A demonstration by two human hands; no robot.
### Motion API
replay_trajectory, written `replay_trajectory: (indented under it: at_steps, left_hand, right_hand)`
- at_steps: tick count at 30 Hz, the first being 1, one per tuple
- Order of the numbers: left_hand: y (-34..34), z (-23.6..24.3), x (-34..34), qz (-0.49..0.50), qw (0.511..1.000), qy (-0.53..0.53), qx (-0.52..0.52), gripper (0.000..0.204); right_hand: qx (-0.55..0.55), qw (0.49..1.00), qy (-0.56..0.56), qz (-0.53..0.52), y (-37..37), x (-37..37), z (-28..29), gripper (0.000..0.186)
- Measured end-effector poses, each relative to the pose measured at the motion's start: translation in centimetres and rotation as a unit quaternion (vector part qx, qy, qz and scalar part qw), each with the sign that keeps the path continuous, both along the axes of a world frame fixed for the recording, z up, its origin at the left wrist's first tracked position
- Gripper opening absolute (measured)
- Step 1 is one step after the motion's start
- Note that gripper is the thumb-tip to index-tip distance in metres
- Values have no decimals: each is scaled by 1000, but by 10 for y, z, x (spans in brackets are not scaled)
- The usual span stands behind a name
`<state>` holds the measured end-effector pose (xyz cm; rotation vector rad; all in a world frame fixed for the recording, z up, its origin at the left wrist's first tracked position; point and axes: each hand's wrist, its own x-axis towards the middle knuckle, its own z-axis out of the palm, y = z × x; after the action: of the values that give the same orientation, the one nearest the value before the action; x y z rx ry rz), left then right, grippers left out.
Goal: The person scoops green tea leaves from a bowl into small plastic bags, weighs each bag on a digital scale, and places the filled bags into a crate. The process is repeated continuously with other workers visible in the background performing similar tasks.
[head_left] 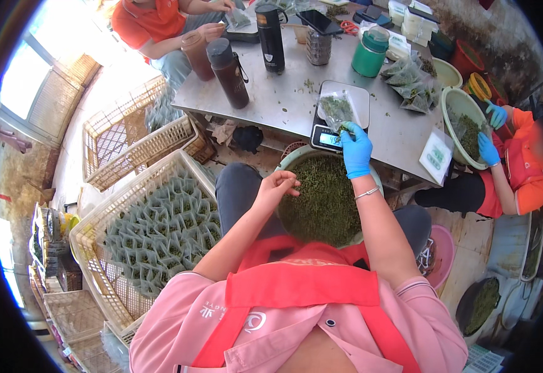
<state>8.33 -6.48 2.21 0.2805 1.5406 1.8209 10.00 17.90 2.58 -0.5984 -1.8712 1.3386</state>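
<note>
On the digital scale (356,105) at the table's near edge lies a small clear plastic bag (336,107), partly filled with green peppercorn-like grains. My right hand (356,150), in a blue glove, reaches over the scale's display, its fingers pinched at the bag's near end. Bare and curled, my left hand (276,190) hovers above the left side of a round basin (371,233) between my knees. Whatever its pinched fingertips hold, if anything, is too small to make out. Loose green grains (321,205) fill much of the basin.
A cream crate (91,239) at my left holds several filled bags (162,233); another crate (113,165) stands beyond. Bottles (229,78), a green jar (369,53) and bagged grains (413,84) occupy the metal table (284,93). Co-workers sit far left and right, the latter with a basin (455,124).
</note>
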Motion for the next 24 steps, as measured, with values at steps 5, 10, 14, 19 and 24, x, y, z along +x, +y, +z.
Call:
replay_trajectory:
  at_steps: [5,10,14,19,24]
  left_hand:
    - [-11,-10,-6,16,1000,7,-6,21]
    - [-8,-19,-9,14,1000,-2,3,20]
    - [-2,-21,-9,-3,1000,2,8,19]
    - [-7,-22,-10,7,1000,-4,29,19]
    - [-8,-27,-10,-8,999,-3,36,18]
  right_hand:
    - [298,944,-100,-97,2,16,17,32]
    - [341,915,-138,-166,13,10,34,65]
    - [397,881,-215,-144,37,-17,28,53]
    - [325,907,-254,-84,37,-29,46,38]
    - [75,991,-102,-31,37,28,4,34]
